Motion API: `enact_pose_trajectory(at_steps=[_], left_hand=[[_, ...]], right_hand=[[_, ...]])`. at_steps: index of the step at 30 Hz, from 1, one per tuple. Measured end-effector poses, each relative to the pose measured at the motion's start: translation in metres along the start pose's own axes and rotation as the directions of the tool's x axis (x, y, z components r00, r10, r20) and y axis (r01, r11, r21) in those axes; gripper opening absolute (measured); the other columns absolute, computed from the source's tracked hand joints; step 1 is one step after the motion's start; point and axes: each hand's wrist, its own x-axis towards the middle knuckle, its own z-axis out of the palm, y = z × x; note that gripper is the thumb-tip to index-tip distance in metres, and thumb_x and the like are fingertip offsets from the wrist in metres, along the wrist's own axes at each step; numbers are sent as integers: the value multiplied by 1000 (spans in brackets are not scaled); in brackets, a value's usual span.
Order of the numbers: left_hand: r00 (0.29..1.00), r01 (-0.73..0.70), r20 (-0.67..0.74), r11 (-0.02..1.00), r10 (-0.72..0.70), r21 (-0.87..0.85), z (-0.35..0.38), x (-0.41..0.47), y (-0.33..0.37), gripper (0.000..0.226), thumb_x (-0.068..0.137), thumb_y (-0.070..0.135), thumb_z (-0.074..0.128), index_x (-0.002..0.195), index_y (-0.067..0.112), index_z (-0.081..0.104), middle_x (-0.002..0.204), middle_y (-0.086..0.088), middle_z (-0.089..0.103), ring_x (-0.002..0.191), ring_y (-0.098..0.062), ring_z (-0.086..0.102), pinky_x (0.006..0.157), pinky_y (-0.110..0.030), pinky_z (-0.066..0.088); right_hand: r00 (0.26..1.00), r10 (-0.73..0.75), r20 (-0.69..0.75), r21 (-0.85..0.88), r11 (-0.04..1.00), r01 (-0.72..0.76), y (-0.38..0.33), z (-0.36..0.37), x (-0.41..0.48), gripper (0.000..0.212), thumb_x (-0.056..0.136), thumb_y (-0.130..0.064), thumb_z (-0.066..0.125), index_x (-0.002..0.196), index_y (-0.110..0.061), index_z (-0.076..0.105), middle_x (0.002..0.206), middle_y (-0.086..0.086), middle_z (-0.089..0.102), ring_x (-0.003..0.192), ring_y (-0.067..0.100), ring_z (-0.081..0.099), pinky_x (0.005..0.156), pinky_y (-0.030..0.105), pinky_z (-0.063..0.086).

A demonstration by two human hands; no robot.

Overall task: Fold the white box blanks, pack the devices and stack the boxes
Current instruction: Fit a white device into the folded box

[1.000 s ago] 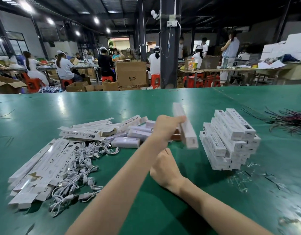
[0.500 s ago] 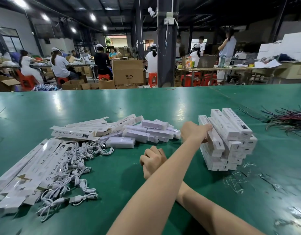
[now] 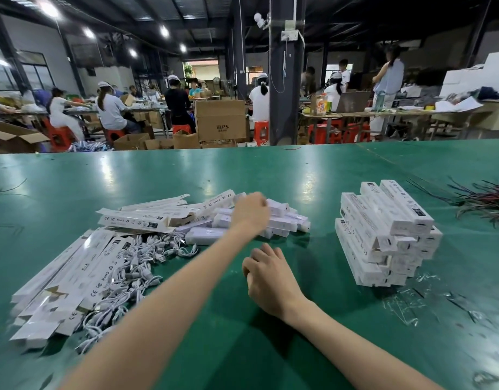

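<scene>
The white devices [image 3: 282, 225] lay in a loose heap at the middle of the frame. My left hand [image 3: 252, 211] was on top of that heap, its fingers [image 3: 260, 201] curled down among them. The back of the hand hid the tips, so I cannot tell whether they held a device or only touched one.

My right hand [image 3: 270, 277] rested just below the heap, nearer to me, on the green worktop [image 3: 313, 175]. It was loosely curled and held nothing.

To the right of centre, well apart from both hands, stood the stack of packed boxes [image 3: 383, 235]. They were piled several layers high, with the upper ones lying at an angle.

Left of the heap lay some part-opened box blanks [image 3: 142, 219]. More flat box blanks [image 3: 65, 280] fanned out toward the lower left, and a tangle of white cables [image 3: 135, 266] was spread beside them.

Scraps of clear plastic wrap [image 3: 405, 302] lay below the stack. At the right edge was a bundle of dark wires [image 3: 484, 201].

Beyond the worktop, in the upper part of the frame, people sat at other tables among cardboard cartons [image 3: 220, 119].
</scene>
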Motion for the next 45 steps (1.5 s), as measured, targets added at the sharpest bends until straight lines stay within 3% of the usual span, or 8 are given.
enact_pose_trajectory(at_steps=[4, 7, 12, 18, 30, 39, 42, 45], left_hand=[[999, 30, 12, 912, -39, 409, -67, 19, -96, 36, 86, 4, 50, 119, 14, 61, 122, -7, 61, 119, -26, 51, 98, -37, 38], [980, 18, 141, 763, -143, 646, -105, 23, -135, 46, 92, 36, 55, 135, 22, 50, 139, -6, 49, 131, -26, 40, 110, -46, 26], [938, -50, 312, 830, -151, 555, -122, 19, -143, 54, 93, 43, 57, 134, 8, 49, 135, -10, 54, 121, -27, 50, 103, -39, 40], [947, -48, 306, 900, -96, 433, -133, 25, -149, 46, 86, 5, 57, 131, 5, 48, 133, -15, 51, 122, -29, 48, 104, -40, 41], [924, -165, 364, 735, -117, 657, -146, 7, -181, 47, 76, 5, 62, 122, 15, 56, 120, -3, 56, 109, -21, 53, 94, -37, 48], [956, -291, 195, 625, 219, 724, -152, 1, -169, 14, 98, 9, 43, 89, 13, 53, 90, -5, 62, 73, -21, 54, 74, -35, 48], [800, -473, -78, 705, 595, 528, -141, -14, -140, 15, 97, 6, 44, 95, -4, 55, 80, -17, 65, 59, -22, 51, 58, -34, 43], [706, -613, -209, 732, 676, 298, -102, -42, -109, 15, 89, -9, 50, 104, -9, 50, 91, -25, 67, 65, -28, 62, 60, -29, 51]], right_hand=[[998, 37, 41, 0, 999, -37, -1, 0, -2, 10, 66, -1, 53, 67, -6, 61, 69, 10, 57, 73, 30, 52, 66, 38, 45], [999, 39, 15, 23, 999, -39, 1, 2, 0, 12, 70, 2, 51, 69, -5, 61, 71, 10, 57, 74, 31, 50, 69, 40, 44], [999, 31, -23, 41, 999, -30, 0, 2, -1, 11, 62, 4, 60, 61, -7, 59, 63, 7, 55, 66, 29, 51, 61, 37, 47], [999, 24, -28, 64, 998, -22, 0, 1, -2, 12, 64, 4, 61, 61, -7, 59, 63, 7, 55, 65, 29, 51, 60, 38, 47], [999, 36, 19, 61, 997, -37, -1, 0, -1, 13, 78, 1, 53, 72, -4, 63, 74, 10, 59, 77, 31, 50, 72, 42, 43], [999, 25, -46, 81, 997, -21, -1, -2, -2, 11, 68, 5, 63, 65, -5, 61, 65, 8, 57, 67, 30, 52, 63, 42, 48], [995, 34, -91, 102, 994, -25, -1, -3, -2, 15, 64, 7, 64, 71, -6, 64, 68, 8, 58, 67, 31, 54, 62, 42, 49], [984, 83, -158, 144, 988, -61, -1, -7, -2, 30, 67, 6, 63, 95, -4, 65, 82, 9, 61, 77, 31, 58, 67, 41, 48]])
